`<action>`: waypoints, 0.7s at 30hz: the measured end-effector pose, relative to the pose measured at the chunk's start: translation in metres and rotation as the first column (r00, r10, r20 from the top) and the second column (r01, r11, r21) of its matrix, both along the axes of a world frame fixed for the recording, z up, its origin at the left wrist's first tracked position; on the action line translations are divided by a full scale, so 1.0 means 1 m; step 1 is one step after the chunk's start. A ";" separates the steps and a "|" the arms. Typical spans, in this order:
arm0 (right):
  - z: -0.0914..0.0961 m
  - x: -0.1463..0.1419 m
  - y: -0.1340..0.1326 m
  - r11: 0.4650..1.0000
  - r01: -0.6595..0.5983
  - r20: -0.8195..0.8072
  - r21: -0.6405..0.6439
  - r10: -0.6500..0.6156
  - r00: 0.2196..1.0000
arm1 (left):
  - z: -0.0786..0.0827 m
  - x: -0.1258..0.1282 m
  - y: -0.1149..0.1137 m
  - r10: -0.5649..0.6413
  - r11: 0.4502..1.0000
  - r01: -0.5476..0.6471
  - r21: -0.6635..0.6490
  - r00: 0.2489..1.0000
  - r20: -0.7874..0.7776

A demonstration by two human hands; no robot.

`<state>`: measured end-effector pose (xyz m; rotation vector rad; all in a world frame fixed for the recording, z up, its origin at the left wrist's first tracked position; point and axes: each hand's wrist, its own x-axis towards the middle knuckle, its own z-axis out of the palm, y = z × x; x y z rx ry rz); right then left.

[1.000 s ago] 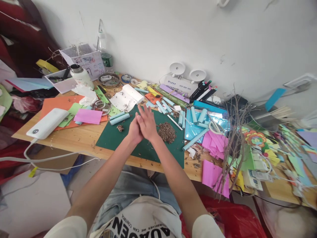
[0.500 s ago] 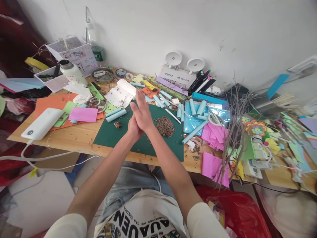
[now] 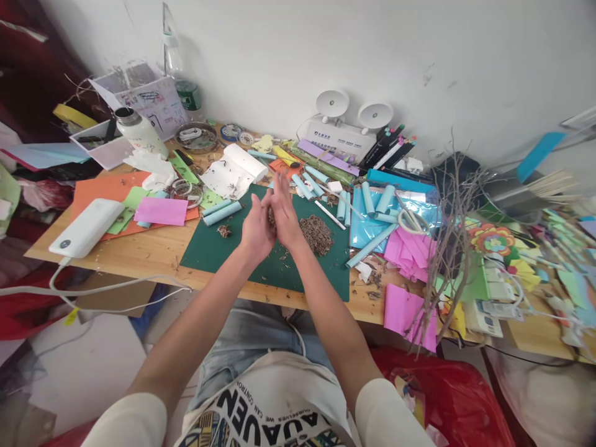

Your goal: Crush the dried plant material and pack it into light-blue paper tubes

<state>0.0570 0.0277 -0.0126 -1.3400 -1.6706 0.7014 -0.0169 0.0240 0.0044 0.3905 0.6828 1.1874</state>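
My left hand [image 3: 257,228] and my right hand [image 3: 285,214] face each other palm to palm above the green cutting mat [image 3: 205,251]. Between the palms shows a small clump of brown crumbled dry plant matter [image 3: 272,218], mostly covered by the hands. Fingers on both hands are held fairly straight, pointing away from me. Just right of my right hand lies a pile of the same brown crumbs [image 3: 316,234]. A smaller brown tuft [image 3: 224,231] sits on the mat to the left, below some light blue paper rolls [image 3: 222,214].
Scissors [image 3: 412,217], blue rolls [image 3: 367,198] and pink paper [image 3: 410,313] crowd the right side, beside upright dry twigs [image 3: 449,248]. To the left are a white power bank [image 3: 86,228], an open bottle [image 3: 139,133] and coloured paper. A white twin-lamp unit [image 3: 338,139] stands against the wall.
My hands have gone from overlapping and pressed together to side by side with palms slightly parted, so the brown clump between them now shows. The view has shifted slightly.
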 end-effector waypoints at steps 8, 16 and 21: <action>-0.002 -0.011 0.007 0.995 0.037 0.020 -0.091 -0.035 0.999 | -0.017 0.005 -0.003 0.032 0.997 -0.032 -0.064 0.999 -0.003; -0.001 -0.017 -0.003 0.985 -0.158 -0.076 -0.072 0.153 0.985 | -0.017 -0.005 0.013 0.150 0.983 -0.153 -0.100 0.988 -0.028; -0.008 -0.012 0.008 0.995 -0.028 -0.007 -0.098 0.028 1.000 | -0.018 0.003 0.006 0.031 0.999 -0.033 0.018 0.994 0.108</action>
